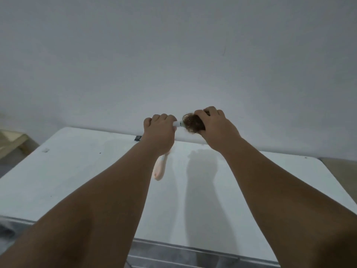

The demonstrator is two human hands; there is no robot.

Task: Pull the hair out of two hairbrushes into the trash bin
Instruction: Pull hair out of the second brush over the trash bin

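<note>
One white table (77, 180) against a grey wall (173, 55); left hand (159, 130) grips hairbrush (177, 123), right hand (214, 122) clutches hair (191, 122).

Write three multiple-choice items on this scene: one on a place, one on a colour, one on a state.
1. Where is the pink hairbrush? A. on the white table B. on a shelf C. on the floor
2. What colour is the hair in the held hairbrush? A. grey B. brown C. black
3. What is the left hand doing? A. lying flat B. gripping the held hairbrush's white handle C. hanging idle
1 A: it lies on the tabletop under the left forearm. 2 B: a brown tuft shows in the right hand's grip. 3 B: its fingers curl round the handle.
</note>
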